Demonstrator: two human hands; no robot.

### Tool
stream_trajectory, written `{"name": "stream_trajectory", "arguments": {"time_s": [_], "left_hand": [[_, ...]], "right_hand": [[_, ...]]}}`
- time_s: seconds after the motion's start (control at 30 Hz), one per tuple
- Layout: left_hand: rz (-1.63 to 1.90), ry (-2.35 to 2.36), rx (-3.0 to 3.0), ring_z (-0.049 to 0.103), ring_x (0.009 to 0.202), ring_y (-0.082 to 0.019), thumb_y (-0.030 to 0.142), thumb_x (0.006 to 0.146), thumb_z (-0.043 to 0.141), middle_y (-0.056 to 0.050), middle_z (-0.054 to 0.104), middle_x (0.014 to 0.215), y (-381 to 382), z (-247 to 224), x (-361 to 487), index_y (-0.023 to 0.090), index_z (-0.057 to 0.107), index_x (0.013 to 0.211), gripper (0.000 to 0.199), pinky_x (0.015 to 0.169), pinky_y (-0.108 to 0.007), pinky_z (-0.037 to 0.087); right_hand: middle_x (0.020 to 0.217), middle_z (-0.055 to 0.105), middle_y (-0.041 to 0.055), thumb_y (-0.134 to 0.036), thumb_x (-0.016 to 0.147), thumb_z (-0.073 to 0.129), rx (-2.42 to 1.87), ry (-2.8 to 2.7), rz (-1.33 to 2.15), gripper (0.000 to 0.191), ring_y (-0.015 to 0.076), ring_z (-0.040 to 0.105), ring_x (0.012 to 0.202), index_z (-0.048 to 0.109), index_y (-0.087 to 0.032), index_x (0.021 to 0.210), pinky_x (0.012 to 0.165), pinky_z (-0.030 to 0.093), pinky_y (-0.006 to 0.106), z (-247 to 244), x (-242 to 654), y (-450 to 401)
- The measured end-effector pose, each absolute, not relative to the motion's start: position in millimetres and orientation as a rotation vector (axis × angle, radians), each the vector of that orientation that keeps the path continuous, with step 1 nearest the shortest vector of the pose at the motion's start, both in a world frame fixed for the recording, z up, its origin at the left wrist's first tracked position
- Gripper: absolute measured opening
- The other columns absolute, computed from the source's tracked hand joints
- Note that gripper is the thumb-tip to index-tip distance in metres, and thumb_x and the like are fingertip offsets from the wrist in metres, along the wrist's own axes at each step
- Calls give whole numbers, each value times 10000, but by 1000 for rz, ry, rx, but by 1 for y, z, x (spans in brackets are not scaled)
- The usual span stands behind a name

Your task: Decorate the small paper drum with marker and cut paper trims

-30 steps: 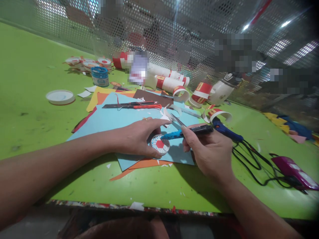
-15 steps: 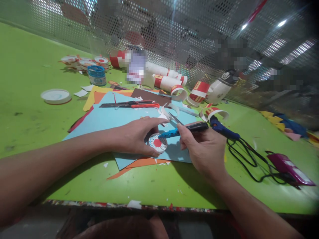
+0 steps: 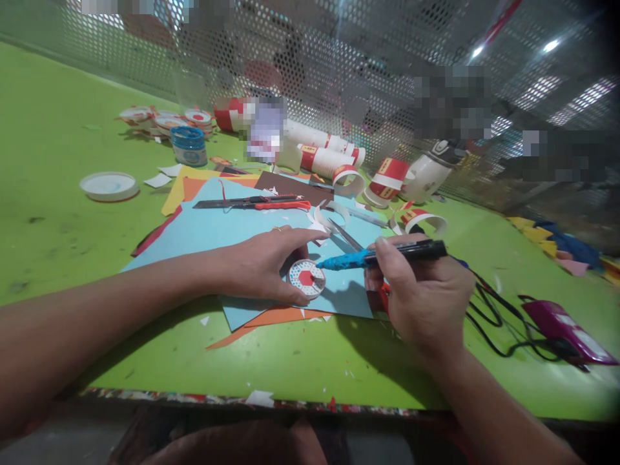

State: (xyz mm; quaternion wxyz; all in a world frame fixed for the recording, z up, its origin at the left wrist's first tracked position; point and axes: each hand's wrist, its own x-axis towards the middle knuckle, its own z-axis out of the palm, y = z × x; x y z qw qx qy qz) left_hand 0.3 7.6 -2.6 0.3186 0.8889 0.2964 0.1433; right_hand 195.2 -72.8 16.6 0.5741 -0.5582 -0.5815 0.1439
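Desk (image 3: 43,258) in bright lime green stretches out before you, with a grey perforated screen (image 3: 203,77) rising along its far side. Across its middle lies a broad, light-blue paper sheet (image 3: 184,236), an orange paper sheet (image 3: 281,318) showing from beneath at your side. Your left hand (image 3: 268,261) arches over the blue paper, forefinger stretched out and thumb well apart from it; your right hand (image 3: 421,297) is folded into a pinch. Beyond them, nested white-and-red paper cups (image 3: 334,160) lie on their sides, left of a tilted white container (image 3: 429,173) with a dark top. To your right rests a magenta, box-shaped device (image 3: 569,329). Pinched between your right thumb and fingers is a black-barrelled marker (image 3: 349,260), its front end coated bright blue. Past your left hand, a long, slim black tool (image 3: 271,205) with an orange-red handle lies across the sheets. Farther left are a shallow, round white lid (image 3: 109,185) and a round blue-and-white jar (image 3: 188,148). Smallest, a round white disc (image 3: 306,278), with a red hexagon and blue dots, sits on the light-blue sheet within your left hand's curve. Your thumb touches its near rim; whether the shaded fingers close on it cannot be told. The marker's tip is at its upper right edge, contact unclear.
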Motion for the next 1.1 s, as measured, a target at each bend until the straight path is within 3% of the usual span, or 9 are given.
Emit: {"name": "stream_trajectory", "arguments": {"time_s": [0.3, 1.1], "left_hand": [[388, 778, 2343, 557, 982, -250, 403, 710, 686, -91, 626, 1075, 7, 0, 1, 176, 364, 1453, 841, 853, -354, 441], [401, 759, 2357, 555, 971, -251, 377, 695, 701, -92, 629, 1055, 7, -1, 2, 155, 382, 1441, 840, 857, -357, 439]], "right_hand": [[517, 573, -51, -284, 823, 674, -1350, -1506, 397, 133, 105, 527, 438, 646, -186, 737, 457, 458, 245, 13, 193, -69], [503, 588, -44, -293, 822, 677, -1400, -1543, 364, 161, 94, 539, 432, 662, -159, 734, 446, 460, 213, 13, 191, -67]]}}
